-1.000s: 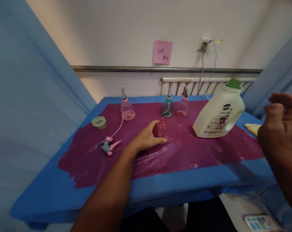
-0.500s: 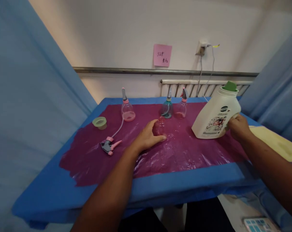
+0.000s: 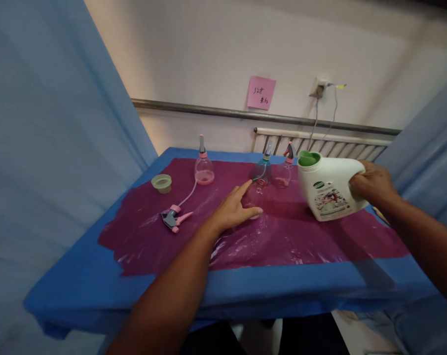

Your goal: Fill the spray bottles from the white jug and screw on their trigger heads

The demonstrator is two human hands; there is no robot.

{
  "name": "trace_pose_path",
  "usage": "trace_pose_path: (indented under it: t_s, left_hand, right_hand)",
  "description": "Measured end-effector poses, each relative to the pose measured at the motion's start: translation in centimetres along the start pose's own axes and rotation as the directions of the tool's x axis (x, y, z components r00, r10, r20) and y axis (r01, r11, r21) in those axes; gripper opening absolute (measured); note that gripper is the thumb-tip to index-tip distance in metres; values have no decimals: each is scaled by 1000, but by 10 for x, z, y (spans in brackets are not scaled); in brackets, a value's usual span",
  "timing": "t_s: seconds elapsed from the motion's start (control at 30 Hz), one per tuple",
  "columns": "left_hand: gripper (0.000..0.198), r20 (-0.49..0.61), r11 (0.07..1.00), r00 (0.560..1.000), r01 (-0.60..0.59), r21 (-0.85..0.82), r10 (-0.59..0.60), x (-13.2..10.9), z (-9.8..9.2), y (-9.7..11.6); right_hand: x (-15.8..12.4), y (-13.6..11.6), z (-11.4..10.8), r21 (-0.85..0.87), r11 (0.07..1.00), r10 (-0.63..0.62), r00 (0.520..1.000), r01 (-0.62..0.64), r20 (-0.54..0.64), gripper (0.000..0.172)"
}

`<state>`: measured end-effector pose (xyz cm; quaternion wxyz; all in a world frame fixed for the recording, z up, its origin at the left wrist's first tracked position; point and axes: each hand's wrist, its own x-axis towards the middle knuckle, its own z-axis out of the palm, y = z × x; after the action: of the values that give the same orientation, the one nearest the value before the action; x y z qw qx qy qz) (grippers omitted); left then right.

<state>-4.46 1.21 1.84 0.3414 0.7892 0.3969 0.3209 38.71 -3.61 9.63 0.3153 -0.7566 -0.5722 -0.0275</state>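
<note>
My left hand (image 3: 235, 208) has its thumb and fingers spread apart at the left side of a clear, capless spray bottle (image 3: 256, 195). The thumb overlaps the bottle's lower part; whether it touches is hard to tell. My right hand (image 3: 373, 185) is wrapped around the handle of a white jug (image 3: 329, 192) with a green spout in its mouth. The jug is tipped to the left, its mouth right of the clear bottle. No liquid stream shows. A grey-and-pink spray head (image 3: 172, 217) with its tube lies on the purple sheet (image 3: 142, 246).
A spray bottle with pink liquid (image 3: 204, 172) stands at back left, beside a pale green cup (image 3: 162, 183). Behind the clear bottle stand a teal spray bottle (image 3: 262, 170) and another pink one (image 3: 282, 175). Blue cloth (image 3: 79, 291) covers the table; curtains hang at both sides.
The jug has moved left and tilted, bringing its mouth toward the clear bottle. My left hand's fingers have spread wider beside that bottle. The camera view has shifted and tilted slightly.
</note>
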Motion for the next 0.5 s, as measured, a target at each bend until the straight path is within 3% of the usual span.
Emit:
trace_pose_path:
  t_s: [0.1,0.27,0.5]
  left_hand:
    - [108,10,1000,1000,3,15,-3,-2,-1,1]
    - [102,10,1000,1000,30,8,-30,-5,-3,6]
    - [95,-7,999,999,-36,1,36,-2,-3,9]
  right_hand:
    - [-1,-24,-10,-96,994,-37,997,44,65,24]
    - [-3,-59,-19,-297,949,-63,985,110,163,27]
    - [-1,-75,-27,-551,815,-85,977,181,195,34]
